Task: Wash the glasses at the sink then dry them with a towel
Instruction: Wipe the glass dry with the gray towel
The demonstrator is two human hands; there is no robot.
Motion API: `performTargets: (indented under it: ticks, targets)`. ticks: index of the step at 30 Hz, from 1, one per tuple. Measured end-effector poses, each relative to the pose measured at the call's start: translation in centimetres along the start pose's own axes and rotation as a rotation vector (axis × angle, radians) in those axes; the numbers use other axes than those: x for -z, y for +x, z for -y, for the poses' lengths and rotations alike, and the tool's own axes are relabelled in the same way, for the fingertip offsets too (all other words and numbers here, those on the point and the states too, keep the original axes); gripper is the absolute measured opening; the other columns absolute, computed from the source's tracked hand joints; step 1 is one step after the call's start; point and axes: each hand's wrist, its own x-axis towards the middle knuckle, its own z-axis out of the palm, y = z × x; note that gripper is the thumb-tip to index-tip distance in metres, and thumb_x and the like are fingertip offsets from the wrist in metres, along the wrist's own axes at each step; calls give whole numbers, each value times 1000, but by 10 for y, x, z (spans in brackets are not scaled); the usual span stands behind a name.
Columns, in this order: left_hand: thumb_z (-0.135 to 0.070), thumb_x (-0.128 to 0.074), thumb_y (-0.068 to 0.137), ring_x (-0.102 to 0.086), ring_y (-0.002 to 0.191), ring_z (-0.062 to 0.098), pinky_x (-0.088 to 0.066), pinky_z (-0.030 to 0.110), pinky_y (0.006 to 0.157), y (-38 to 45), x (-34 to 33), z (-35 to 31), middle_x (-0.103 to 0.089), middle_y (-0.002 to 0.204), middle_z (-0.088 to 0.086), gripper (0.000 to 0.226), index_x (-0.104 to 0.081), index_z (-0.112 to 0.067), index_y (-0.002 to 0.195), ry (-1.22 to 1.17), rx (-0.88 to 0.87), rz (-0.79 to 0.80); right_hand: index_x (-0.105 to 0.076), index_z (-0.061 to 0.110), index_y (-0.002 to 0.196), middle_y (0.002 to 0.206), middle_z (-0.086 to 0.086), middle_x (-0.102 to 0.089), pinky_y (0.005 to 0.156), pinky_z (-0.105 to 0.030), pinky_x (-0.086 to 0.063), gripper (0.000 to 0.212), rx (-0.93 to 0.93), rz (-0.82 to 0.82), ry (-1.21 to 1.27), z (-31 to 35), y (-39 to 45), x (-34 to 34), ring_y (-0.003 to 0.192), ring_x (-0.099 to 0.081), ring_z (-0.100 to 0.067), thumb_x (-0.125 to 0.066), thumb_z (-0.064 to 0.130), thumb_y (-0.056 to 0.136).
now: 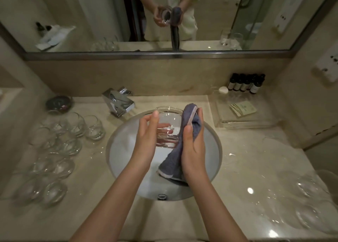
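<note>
A clear stemless glass point(165, 127) was held over the round white sink point(120, 150), tipped on its side so that its wide rim pointed away toward the faucet point(118, 102). Its walls were thin and smooth, and the fingers behind them could be seen through the transparent bowl. The glass was cupped by the left hand point(148, 139), the fingers curved round its far side and the thumb raised along its near edge. A grey-blue towel point(182, 143), of soft looped terry with a pale stitched border, was pressed against the right side of the glass. The towel was gripped by the right hand point(193, 145), with the thumb laid across the cloth and the fingers wrapped behind it; its loose end hung down into the basin.

A cluster of matching clear glasses point(60, 148) was stood on the left of the polished beige stone counter point(243, 156), and more glasses point(311, 201), blurred, were seen at the right edge. The faucet was angular and chrome, brightly reflective. A row of small dark bottles point(245, 83) was set at the back right, beside a clear acrylic tray point(243, 117). The hands, glass and towel were repeated in the mirror point(91, 22) above.
</note>
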Motion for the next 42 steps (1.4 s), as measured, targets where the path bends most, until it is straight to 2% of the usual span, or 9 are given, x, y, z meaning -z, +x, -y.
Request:
performTargets:
  ticks: [6,12,17,22,26,29,32,36,42]
  targets:
    - [-53,-79,48,-72,84,13,-52,32,73,-17,-16,3,-71,93,4,71,-53,-23,108,-45,-23,63,-16,58,133,124,56,-33,81,4,-32,43,116,-28,-52,-1,-3,12,108,-38,33,-37,47,96]
    - [-57,-71,65,-65,79,8,-50,23,70,-30,-32,2,-69,77,-16,41,-70,-27,93,-70,-45,189,-37,26,145,117,14,-59,72,0,-43,60,-134,-36,139,-8,5,32,101,-55,11,-31,53,91]
    - [-66,-47,75,-67,77,2,-47,11,64,-42,-39,6,-68,88,-11,49,-53,-32,110,38,-142,-91,-22,37,146,122,34,-41,77,7,-31,48,45,-72,10,2,0,37,95,-40,37,-32,40,100]
    - [-62,-71,59,-67,80,-2,-49,14,70,-50,-43,8,-70,92,-8,73,-48,-28,120,129,-229,-93,-16,60,130,144,18,-42,80,0,-37,42,154,-48,-84,7,-1,33,107,-46,25,-31,60,91]
    - [-48,-73,70,-70,80,17,-54,24,67,-45,-34,-4,-73,90,5,44,-62,-18,101,-222,-21,47,-26,40,145,128,22,-52,75,2,-39,47,105,4,17,15,5,33,98,-50,28,-33,52,100]
    - [-58,-54,73,-66,82,15,-55,26,72,-44,-30,-3,-67,95,4,51,-69,-17,100,-281,53,127,-31,31,147,130,9,-58,88,-8,-46,53,-10,25,95,14,8,31,114,-56,6,-29,49,98]
    - [-68,-54,70,-59,75,8,-49,21,72,-43,-28,-2,-55,87,-1,54,-69,-25,100,-197,4,14,-31,40,139,118,28,-53,80,-1,-41,50,25,0,75,14,6,27,100,-51,24,-32,52,90]
    - [-66,-44,81,-68,72,8,-50,19,64,-45,-24,-1,-70,89,0,43,-51,-34,109,-72,-140,-76,-25,39,140,118,40,-38,78,4,-33,47,169,-13,-19,15,5,21,97,-41,36,-32,42,94]
    - [-34,-78,71,-70,70,11,-51,17,63,-46,-22,-12,-72,88,6,62,-48,-23,124,-95,-179,43,-21,39,142,118,34,-42,75,6,-32,46,120,-13,74,16,11,17,92,-41,37,-29,43,97]
